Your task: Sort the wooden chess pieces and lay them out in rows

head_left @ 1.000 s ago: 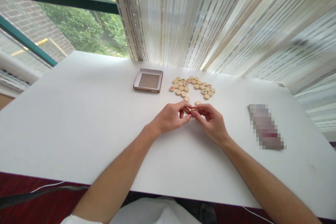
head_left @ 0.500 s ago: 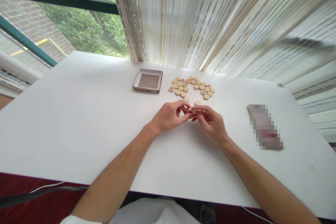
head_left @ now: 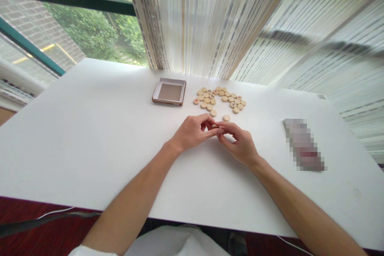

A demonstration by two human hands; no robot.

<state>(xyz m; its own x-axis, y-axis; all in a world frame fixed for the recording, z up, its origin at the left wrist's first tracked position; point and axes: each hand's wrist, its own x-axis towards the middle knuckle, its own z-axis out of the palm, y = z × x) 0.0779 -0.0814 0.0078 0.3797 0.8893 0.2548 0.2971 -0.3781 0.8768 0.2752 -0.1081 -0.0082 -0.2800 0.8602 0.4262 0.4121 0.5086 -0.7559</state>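
My left hand (head_left: 195, 130) is closed in a pinch, with thumb and index finger on a small wooden Chinese chess piece (head_left: 214, 126). Meeting it from the other side, my right hand (head_left: 240, 144) has its fingertips closed around the same spot. Fingers cover most of the piece, so its face is hidden. Just beyond the hands, two plain round Chinese chess pieces lie apart from the rest, one on the left (head_left: 213, 113) and one on the right (head_left: 226, 118). Farther back are loose clusters of pieces, most blank side up, a few showing red or black characters, such as a red one (head_left: 196, 101).
An open shallow box (head_left: 184, 95) with a brown bottom sits left of the pieces. A pixelated flat object (head_left: 304, 146) lies at the right of the white table (head_left: 90, 136). Striped curtains (head_left: 204, 20) and a window border the far edge.
My right fingers have shifted slightly left and closed nearer the left fingertips. The piece between them has turned and is more covered. The pieces on the table stay in place.
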